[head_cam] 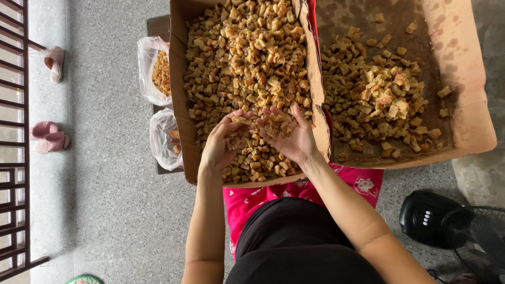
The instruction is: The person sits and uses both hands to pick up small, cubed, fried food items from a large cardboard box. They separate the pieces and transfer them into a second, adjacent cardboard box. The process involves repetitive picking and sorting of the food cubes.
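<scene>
Two cardboard boxes lie on the floor in front of me. The left box [179,100] is full of small golden-brown fried pieces [242,58]. The right box [465,105] holds a smaller heap of the same pieces [379,94] on its stained bottom. My left hand [223,144] and my right hand [289,134] are cupped palm-up side by side over the near end of the left box. Each holds a small scoop of the fried pieces.
Two clear plastic bags with fried pieces, one [152,71] and another [164,139], sit left of the boxes. Pink slippers [50,137] lie near a dark metal railing [13,158] at far left. A black fan [452,226] stands at lower right on the speckled floor.
</scene>
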